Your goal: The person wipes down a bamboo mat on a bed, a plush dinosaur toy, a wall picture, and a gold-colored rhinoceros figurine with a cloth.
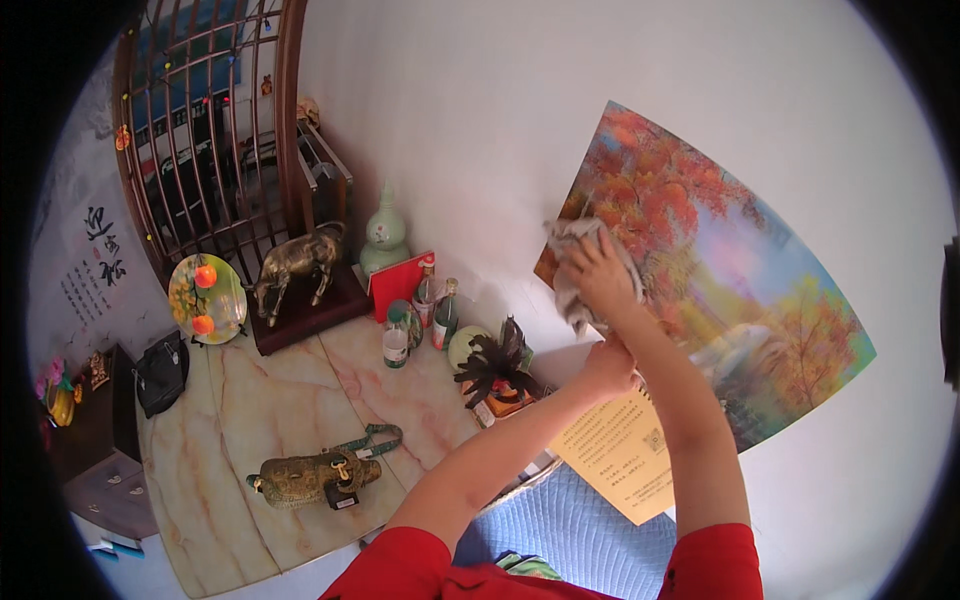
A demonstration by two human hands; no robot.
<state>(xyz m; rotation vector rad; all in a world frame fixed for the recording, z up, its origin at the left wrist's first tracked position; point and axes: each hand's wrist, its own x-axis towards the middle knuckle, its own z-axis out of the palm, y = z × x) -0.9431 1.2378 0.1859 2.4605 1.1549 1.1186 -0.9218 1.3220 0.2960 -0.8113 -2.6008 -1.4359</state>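
On the white wall hangs a painting (pixel 720 285) of autumn trees, its panel wide with a curved edge. My right hand (pixel 598 276) presses a grey-beige cloth (pixel 574 315) flat against the painting's left part, with the fingers spread over the cloth. Just below it, my left hand (pixel 611 367) is closed at the top of a yellow printed sheet (pixel 626 457) with a spiral binding, close to the lower edge of the painting. Whether its fingers hold something cannot be made out.
A marble-patterned table (pixel 292 390) bears a bronze-coloured bull figure (pixel 300 266), a green gourd vase (pixel 385 236), a red calendar (pixel 401 285), glass bottles (pixel 445 319), black feathers (pixel 499 367) and a strapped ornament (pixel 315 476). Below the sheet lies a blue quilted cover (pixel 555 517).
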